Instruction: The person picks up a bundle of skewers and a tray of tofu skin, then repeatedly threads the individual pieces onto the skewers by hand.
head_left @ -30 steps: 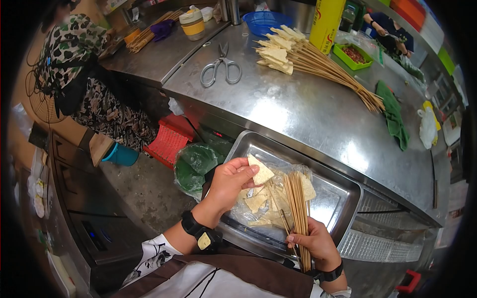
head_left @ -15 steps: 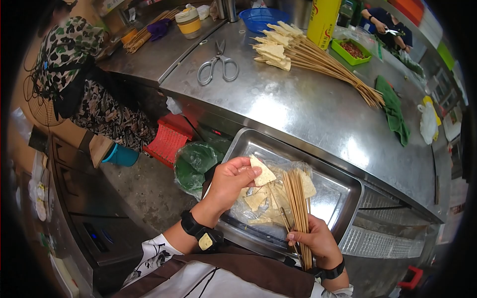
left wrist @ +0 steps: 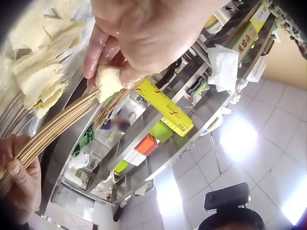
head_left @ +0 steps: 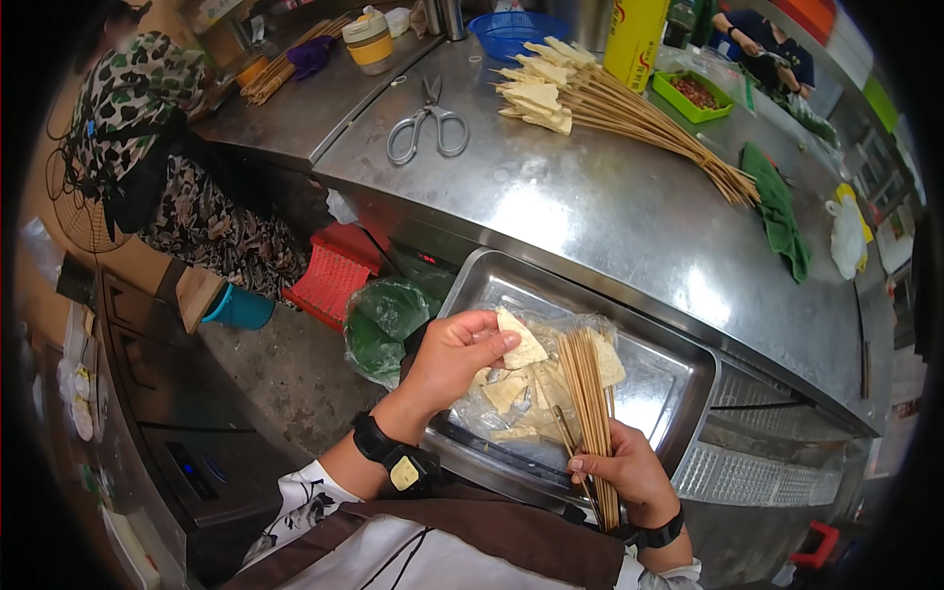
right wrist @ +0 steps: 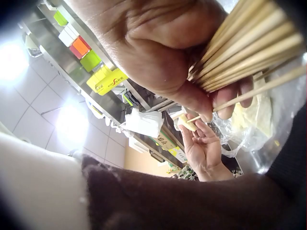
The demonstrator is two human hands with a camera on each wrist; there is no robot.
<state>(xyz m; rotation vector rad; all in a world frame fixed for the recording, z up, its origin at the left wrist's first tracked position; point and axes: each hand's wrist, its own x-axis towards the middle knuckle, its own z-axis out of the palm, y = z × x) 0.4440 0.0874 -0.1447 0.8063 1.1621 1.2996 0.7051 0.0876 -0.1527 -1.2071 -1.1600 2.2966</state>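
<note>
My left hand (head_left: 452,359) pinches a pale yellow triangular piece of what looks like tofu (head_left: 520,340) between thumb and fingers, over the left side of a steel tray (head_left: 657,457). My right hand (head_left: 632,474) grips a bundle of bamboo skewers (head_left: 588,393), points up, at the tray's near side. In the right wrist view, one separate skewer (right wrist: 268,87) runs past the right thumb, its tip right at the tofu piece (right wrist: 187,123) in the left hand. More flat pale pieces (head_left: 506,395) lie on clear plastic in the tray, partly hidden behind the bundle.
On the steel counter (head_left: 442,197) lie grey scissors (head_left: 428,126) and a bundle of filled skewers (head_left: 629,103). A green basket (head_left: 693,96), yellow box (head_left: 634,49) and green cloth (head_left: 775,211) are farther right. A lined bin (head_left: 379,329) stands left of the tray. Two other people work nearby.
The head view has shifted slightly, so the counter items sit a little lower-left or higher in it. Both hands keep their holds, with the tofu piece and the skewers nearly in place.
</note>
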